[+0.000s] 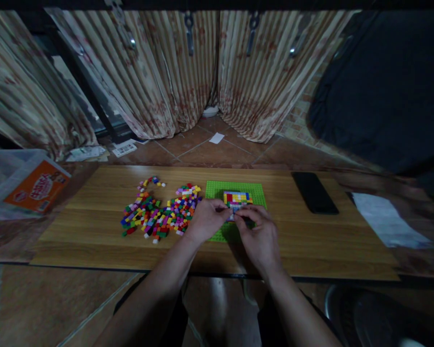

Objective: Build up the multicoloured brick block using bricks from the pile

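A bright green baseplate lies on the wooden table, carrying a block of many-coloured toy bricks. Both hands meet over the near side of that block. My left hand comes in from the left, thumb and forefinger pinched together at the bricks. From the right, my right hand pinches at the same spot, its fingertips almost touching the left ones. Whatever small piece sits between the fingertips is too small to make out. Left of the baseplate spreads a heap of loose toy bricks.
A dark phone rests on the table's right side, with white paper past it. A clear plastic bag with an orange label stands at the left. Striped curtains hang behind, and a metal stool is at lower right.
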`<action>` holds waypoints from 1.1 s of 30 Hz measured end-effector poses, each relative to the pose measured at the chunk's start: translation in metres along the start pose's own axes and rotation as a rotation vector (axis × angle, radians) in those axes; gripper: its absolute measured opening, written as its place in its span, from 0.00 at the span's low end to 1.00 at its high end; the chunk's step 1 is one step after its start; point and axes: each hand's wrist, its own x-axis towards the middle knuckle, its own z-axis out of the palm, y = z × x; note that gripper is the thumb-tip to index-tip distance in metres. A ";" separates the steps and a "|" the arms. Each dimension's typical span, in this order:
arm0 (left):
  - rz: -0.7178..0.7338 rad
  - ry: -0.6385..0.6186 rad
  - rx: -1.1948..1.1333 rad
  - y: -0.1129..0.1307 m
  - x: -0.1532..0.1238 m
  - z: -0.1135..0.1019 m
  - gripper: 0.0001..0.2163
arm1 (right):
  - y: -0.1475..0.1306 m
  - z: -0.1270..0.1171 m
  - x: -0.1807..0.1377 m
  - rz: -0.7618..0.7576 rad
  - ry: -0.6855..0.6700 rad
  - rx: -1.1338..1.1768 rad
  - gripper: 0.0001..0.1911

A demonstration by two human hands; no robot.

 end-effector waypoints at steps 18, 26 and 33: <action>0.079 -0.024 -0.034 0.001 -0.003 -0.005 0.07 | 0.002 -0.001 0.002 -0.083 -0.058 -0.045 0.06; 0.070 0.419 0.210 -0.021 0.014 -0.101 0.09 | 0.001 -0.007 0.001 0.012 0.026 0.110 0.09; 0.030 0.298 0.659 -0.034 0.012 -0.111 0.12 | -0.001 -0.002 0.000 0.051 0.025 0.123 0.09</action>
